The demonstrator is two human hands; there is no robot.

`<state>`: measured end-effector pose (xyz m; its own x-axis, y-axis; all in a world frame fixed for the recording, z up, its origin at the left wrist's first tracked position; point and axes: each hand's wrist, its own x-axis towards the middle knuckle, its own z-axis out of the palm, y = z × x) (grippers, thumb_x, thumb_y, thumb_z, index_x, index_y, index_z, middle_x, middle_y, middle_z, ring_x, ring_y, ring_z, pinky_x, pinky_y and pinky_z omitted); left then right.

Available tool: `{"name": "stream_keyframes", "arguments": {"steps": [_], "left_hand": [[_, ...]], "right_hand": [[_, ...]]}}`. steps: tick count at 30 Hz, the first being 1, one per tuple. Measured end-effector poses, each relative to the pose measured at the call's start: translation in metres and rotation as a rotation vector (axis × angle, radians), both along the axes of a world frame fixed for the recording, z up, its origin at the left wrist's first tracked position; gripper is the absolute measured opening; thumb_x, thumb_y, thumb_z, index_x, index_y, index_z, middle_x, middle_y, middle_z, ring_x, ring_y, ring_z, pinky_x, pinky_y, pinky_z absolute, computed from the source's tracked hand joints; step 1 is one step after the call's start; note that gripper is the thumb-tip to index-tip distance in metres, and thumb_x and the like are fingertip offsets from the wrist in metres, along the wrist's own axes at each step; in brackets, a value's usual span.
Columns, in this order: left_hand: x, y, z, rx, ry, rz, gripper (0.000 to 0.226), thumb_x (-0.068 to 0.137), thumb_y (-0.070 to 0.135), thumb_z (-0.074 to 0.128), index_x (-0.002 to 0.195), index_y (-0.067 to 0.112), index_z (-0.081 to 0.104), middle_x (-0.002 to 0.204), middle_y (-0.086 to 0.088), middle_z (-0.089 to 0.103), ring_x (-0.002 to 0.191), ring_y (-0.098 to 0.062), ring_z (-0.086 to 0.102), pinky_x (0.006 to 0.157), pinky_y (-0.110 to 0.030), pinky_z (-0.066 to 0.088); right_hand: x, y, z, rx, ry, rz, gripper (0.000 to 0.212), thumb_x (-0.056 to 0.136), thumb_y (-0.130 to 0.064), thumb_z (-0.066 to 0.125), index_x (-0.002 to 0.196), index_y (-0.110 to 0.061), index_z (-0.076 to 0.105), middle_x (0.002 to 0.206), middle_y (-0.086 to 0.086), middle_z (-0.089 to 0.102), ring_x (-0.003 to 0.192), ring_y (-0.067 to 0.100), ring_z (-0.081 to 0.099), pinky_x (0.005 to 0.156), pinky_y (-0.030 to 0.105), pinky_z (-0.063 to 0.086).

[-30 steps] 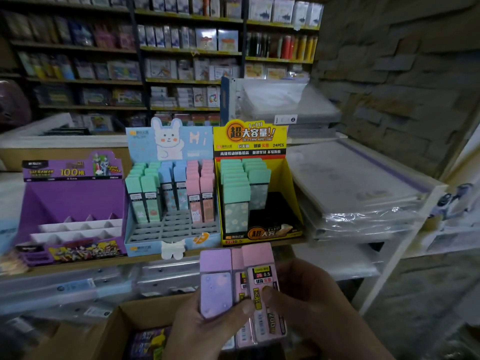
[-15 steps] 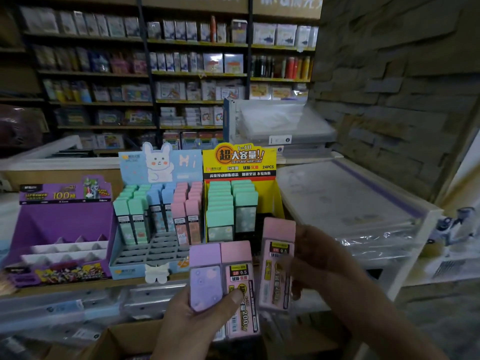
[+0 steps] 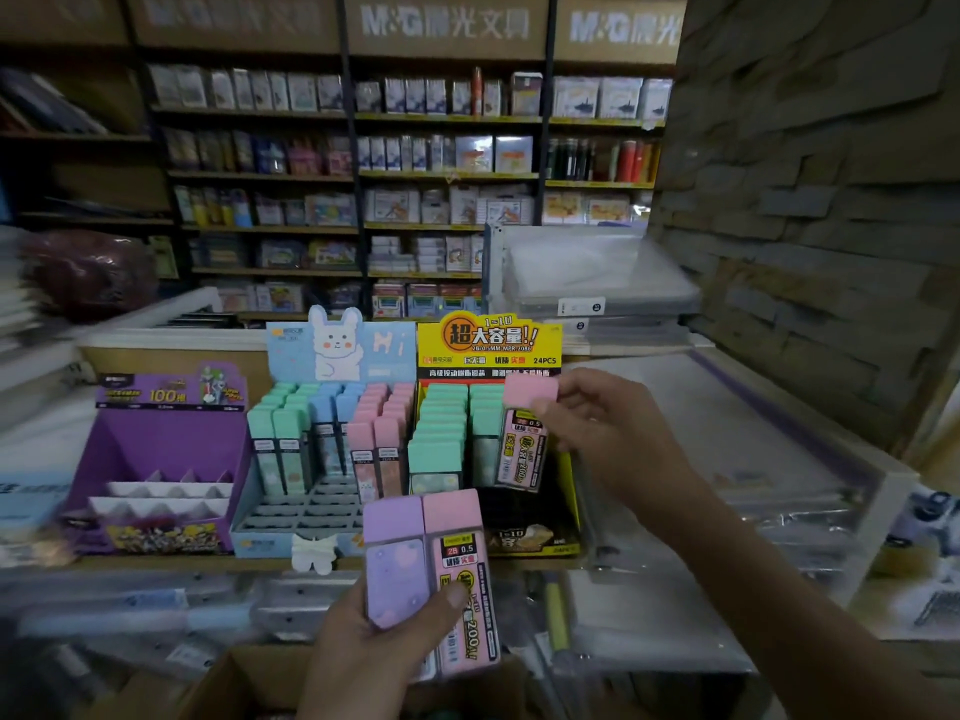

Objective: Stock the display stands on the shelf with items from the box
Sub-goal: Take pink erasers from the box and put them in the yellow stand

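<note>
The right hand (image 3: 597, 433) pinches a pink-capped flat plastic lead case with a printed label (image 3: 522, 449) by its cap, thumb in front and fingers behind. This leaves the clear lower body hanging free to go down into a slot first. The case is upright over the right column of the yellow cardboard display stand (image 3: 488, 337), just right of the mint-green cases (image 3: 441, 433) that fill the stand's left and middle columns. The near right part of that stand looks dark and unfilled, which is likely why this spot is chosen. I cannot tell whether the foot of the case touches the stand yet.

The left hand (image 3: 374, 652) is nearer and lower, with fingers curled behind and thumb pressed across the front of a lilac-capped case (image 3: 397, 558) and a second pink-capped case (image 3: 460, 574), held side by side. That grip keeps the next pieces upright and labels forward, within short reach of the right hand. They sit above the open brown cardboard box (image 3: 249, 678) at the near edge, which seems to be the source of the stock.

Further left on the same wooden shelf (image 3: 156, 562) are a pale blue stand with a rabbit header (image 3: 337, 345), with cases only in its far rows, and a purple cardboard stand with white zigzag tiers (image 3: 166, 444). Judging by these, the stocking is far from finished.
</note>
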<state>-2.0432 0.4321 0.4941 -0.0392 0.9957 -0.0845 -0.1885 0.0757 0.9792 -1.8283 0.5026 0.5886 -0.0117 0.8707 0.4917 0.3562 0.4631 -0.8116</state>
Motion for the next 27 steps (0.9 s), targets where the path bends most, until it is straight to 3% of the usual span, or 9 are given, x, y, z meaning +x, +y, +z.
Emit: {"name": "stream_keyframes", "arguments": {"steps": [2,5,10,15,21,24,27], "left_hand": [[0.004,-0.001,0.002,-0.004,0.003,0.034,0.027,0.068,0.006,0.087,0.083,0.029,0.084,0.090,-0.003,0.081,0.077,-0.018,0.078,0.078,-0.032,0.054],[0.007,-0.003,0.004,-0.010,-0.003,0.074,0.034,0.069,0.005,0.086,0.079,0.037,0.083,0.090,-0.005,0.081,0.077,-0.021,0.078,0.078,-0.034,0.055],[0.009,-0.005,0.005,-0.031,-0.031,0.121,0.029,0.065,0.010,0.089,0.081,0.033,0.083,0.092,-0.007,0.081,0.087,-0.031,0.077,0.093,-0.049,0.056],[0.009,-0.007,0.004,-0.009,-0.045,0.114,0.036,0.053,0.017,0.088,0.088,0.023,0.083,0.091,-0.006,0.081,0.080,-0.025,0.078,0.084,-0.040,0.057],[0.002,-0.003,0.005,0.015,-0.017,0.073,0.046,0.054,0.017,0.088,0.100,0.018,0.079,0.092,-0.006,0.081,0.082,-0.025,0.078,0.079,-0.039,0.060],[-0.003,0.001,0.009,0.054,0.006,0.053,0.030,0.067,0.006,0.087,0.093,0.021,0.079,0.087,-0.003,0.081,0.072,-0.015,0.077,0.054,-0.019,0.058],[-0.006,0.005,0.012,0.072,0.010,0.035,0.027,0.070,0.001,0.086,0.088,0.021,0.081,0.085,-0.003,0.081,0.069,-0.012,0.076,0.050,-0.013,0.054]], "right_hand": [[-0.002,0.010,-0.001,0.007,-0.040,-0.022,0.003,0.092,-0.005,0.068,0.094,-0.004,0.071,0.079,0.007,0.072,0.062,0.001,0.065,0.054,0.016,0.052],[-0.004,0.020,-0.004,-0.028,-0.057,-0.005,0.012,0.092,-0.001,0.067,0.101,-0.009,0.065,0.085,0.022,0.064,0.068,0.021,0.066,0.054,0.026,0.056],[-0.004,0.027,-0.013,0.012,-0.195,0.006,0.023,0.091,-0.004,0.067,0.095,-0.027,0.064,0.076,0.009,0.064,0.072,0.028,0.067,0.063,0.047,0.061],[-0.004,0.030,-0.014,0.020,-0.259,0.019,0.026,0.091,-0.010,0.067,0.091,-0.036,0.063,0.078,0.000,0.066,0.070,0.018,0.069,0.064,0.048,0.060],[-0.005,0.031,-0.013,0.021,-0.326,-0.013,0.031,0.094,-0.012,0.063,0.089,-0.043,0.061,0.075,-0.003,0.067,0.068,0.012,0.067,0.062,0.043,0.060],[-0.006,0.030,-0.015,0.034,-0.332,-0.005,0.028,0.094,-0.011,0.063,0.097,-0.038,0.060,0.074,0.003,0.066,0.067,0.022,0.067,0.064,0.048,0.058],[-0.006,0.029,-0.015,0.069,-0.375,-0.006,0.030,0.095,-0.009,0.061,0.098,-0.037,0.051,0.073,0.009,0.063,0.068,0.030,0.065,0.063,0.054,0.056]]}}
